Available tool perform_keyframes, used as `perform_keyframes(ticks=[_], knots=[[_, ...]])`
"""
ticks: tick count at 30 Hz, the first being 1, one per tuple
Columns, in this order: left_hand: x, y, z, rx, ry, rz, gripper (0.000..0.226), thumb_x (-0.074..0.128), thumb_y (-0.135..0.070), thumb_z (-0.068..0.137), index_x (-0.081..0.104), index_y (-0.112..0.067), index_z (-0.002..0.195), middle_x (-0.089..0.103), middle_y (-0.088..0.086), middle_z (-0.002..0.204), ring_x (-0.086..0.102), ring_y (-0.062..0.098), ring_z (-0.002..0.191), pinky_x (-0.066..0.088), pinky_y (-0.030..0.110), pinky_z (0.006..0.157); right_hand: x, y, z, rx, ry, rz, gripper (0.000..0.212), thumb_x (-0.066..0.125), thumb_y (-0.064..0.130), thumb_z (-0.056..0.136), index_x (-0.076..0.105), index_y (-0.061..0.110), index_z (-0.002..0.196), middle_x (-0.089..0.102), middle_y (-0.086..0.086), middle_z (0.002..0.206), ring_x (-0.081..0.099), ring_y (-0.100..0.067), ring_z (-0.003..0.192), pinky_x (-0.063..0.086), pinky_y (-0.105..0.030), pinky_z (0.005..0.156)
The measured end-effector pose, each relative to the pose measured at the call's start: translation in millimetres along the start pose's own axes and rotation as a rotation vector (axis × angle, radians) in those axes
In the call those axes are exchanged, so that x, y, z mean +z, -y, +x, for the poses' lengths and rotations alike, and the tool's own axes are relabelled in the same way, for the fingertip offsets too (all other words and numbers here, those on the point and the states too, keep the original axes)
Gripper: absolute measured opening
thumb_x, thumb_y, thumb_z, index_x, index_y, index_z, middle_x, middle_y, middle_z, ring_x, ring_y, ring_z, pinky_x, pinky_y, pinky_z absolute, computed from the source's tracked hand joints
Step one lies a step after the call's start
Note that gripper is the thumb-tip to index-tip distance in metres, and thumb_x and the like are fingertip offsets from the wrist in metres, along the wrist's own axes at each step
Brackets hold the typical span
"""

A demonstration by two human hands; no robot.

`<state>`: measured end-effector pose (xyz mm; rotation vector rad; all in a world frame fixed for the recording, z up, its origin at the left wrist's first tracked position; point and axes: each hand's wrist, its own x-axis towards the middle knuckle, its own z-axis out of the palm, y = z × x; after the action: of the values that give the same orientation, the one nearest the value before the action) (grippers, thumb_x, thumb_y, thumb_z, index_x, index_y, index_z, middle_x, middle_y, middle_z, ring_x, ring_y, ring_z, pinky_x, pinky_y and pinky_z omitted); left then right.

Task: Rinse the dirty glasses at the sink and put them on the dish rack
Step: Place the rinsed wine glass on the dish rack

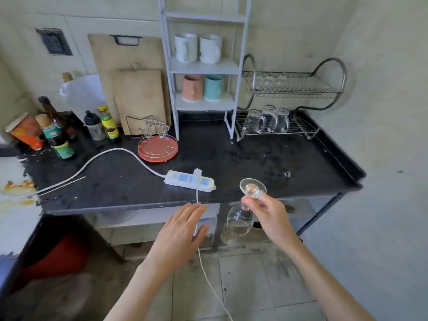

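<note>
My right hand [271, 216] pinches the stem of a clear wine glass [239, 222] held upside down, its round foot up and its bowl hanging below the counter's front edge. My left hand [183, 230] hovers flat with straight fingers just in front of the counter edge and holds nothing. The two-tier metal dish rack [308, 128] stands at the back right of the black counter [254, 158]. Three glass mugs [268, 121] sit upside down on its lower tier, and a few small glasses [269, 81] show blurred on the upper tier.
A white power strip [188, 180] lies near the counter's front edge, its cable hanging past my left hand. A red round cup holder [158, 147], a white shelf with mugs [203, 66], cutting boards [139, 100] and sauce bottles [58, 137] stand at the back and left.
</note>
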<state>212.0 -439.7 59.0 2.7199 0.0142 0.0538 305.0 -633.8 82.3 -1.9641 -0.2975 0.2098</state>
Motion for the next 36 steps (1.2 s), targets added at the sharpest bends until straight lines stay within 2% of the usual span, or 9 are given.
perform_keyframes(ticks=[6, 8, 10, 13, 15, 21, 25, 30, 36], knots=[[27, -44, 86, 0.060, 0.054, 0.016, 0.067, 0.010, -0.064, 0.089, 0.023, -0.030, 0.144, 0.025, -0.011, 0.151, 0.020, 0.009, 0.140, 0.019, 0.026, 0.113, -75, -34, 51, 0.058, -0.107, 0.005, 0.013, 0.059, 0.018, 0.090, 0.069, 0.009, 0.088, 0.070, 0.008, 0.079, 0.063, 0.006, 0.073, 0.045, -0.007, 0.071], [33, -48, 116, 0.086, 0.065, 0.016, 0.079, -0.001, -0.071, 0.082, 0.025, -0.030, 0.144, 0.026, -0.011, 0.151, 0.021, 0.010, 0.140, 0.020, 0.026, 0.112, -91, -45, 73, 0.079, -0.136, 0.008, 0.013, 0.060, 0.017, 0.090, 0.070, 0.009, 0.088, 0.070, 0.009, 0.079, 0.062, 0.008, 0.073, 0.044, -0.005, 0.070], [37, -49, 151, 0.096, 0.071, 0.027, 0.086, -0.001, -0.072, 0.078, 0.034, -0.026, 0.141, 0.036, -0.007, 0.147, 0.030, 0.015, 0.137, 0.027, 0.030, 0.110, -103, -54, 99, 0.093, -0.150, 0.001, 0.013, 0.059, 0.016, 0.090, 0.070, 0.009, 0.090, 0.070, 0.006, 0.081, 0.062, 0.010, 0.072, 0.044, -0.004, 0.069], [40, -46, 211, 0.160, 0.018, 0.087, 0.060, 0.024, -0.054, 0.090, 0.056, -0.017, 0.125, 0.060, 0.003, 0.126, 0.056, 0.026, 0.117, 0.048, 0.038, 0.091, -121, -61, 147, 0.090, -0.155, -0.019, 0.011, 0.060, 0.016, 0.090, 0.070, 0.013, 0.091, 0.069, 0.005, 0.082, 0.061, 0.011, 0.074, 0.044, -0.004, 0.070], [36, -45, 260, 0.170, 0.010, 0.104, 0.053, 0.030, -0.047, 0.090, 0.060, -0.015, 0.121, 0.063, 0.004, 0.120, 0.060, 0.027, 0.112, 0.051, 0.041, 0.085, -134, -64, 186, 0.072, -0.174, -0.034, 0.011, 0.060, 0.016, 0.089, 0.070, 0.014, 0.093, 0.069, 0.009, 0.081, 0.062, 0.009, 0.076, 0.045, -0.005, 0.072], [15, -60, 398, 0.264, -0.072, 0.103, 0.056, 0.026, -0.045, 0.091, 0.054, -0.016, 0.129, 0.053, 0.006, 0.134, 0.042, 0.028, 0.131, 0.036, 0.044, 0.105, -182, -54, 304, 0.051, -0.275, -0.031, 0.008, 0.060, 0.019, 0.090, 0.068, 0.019, 0.092, 0.069, 0.005, 0.087, 0.063, -0.010, 0.091, 0.046, -0.015, 0.080], [-3, -78, 482, 0.314, -0.120, 0.125, 0.050, 0.029, -0.042, 0.096, 0.040, -0.018, 0.140, 0.036, 0.005, 0.148, 0.020, 0.026, 0.142, 0.012, 0.034, 0.114, -218, -39, 372, -0.038, -0.325, -0.097, 0.012, 0.056, 0.020, 0.092, 0.066, 0.017, 0.098, 0.066, 0.010, 0.087, 0.062, -0.003, 0.087, 0.045, -0.010, 0.078], [-7, -91, 551, 0.266, -0.070, 0.208, 0.049, 0.032, -0.036, 0.099, 0.026, -0.022, 0.146, 0.018, 0.003, 0.155, 0.009, 0.024, 0.144, 0.006, 0.039, 0.116, -258, -20, 459, -0.122, -0.444, -0.147, 0.019, 0.053, 0.019, 0.094, 0.064, 0.012, 0.107, 0.061, 0.008, 0.091, 0.053, 0.011, 0.076, 0.040, 0.003, 0.064], [16, -94, 581, 0.124, 0.008, 0.280, 0.054, 0.026, -0.044, 0.098, 0.013, -0.026, 0.148, 0.004, 0.004, 0.157, -0.002, 0.026, 0.144, 0.000, 0.044, 0.117, -285, -27, 562, -0.176, -0.553, -0.160, 0.023, 0.052, 0.028, 0.094, 0.066, 0.013, 0.105, 0.067, 0.002, 0.096, 0.052, 0.002, 0.068, 0.046, -0.018, 0.070]])
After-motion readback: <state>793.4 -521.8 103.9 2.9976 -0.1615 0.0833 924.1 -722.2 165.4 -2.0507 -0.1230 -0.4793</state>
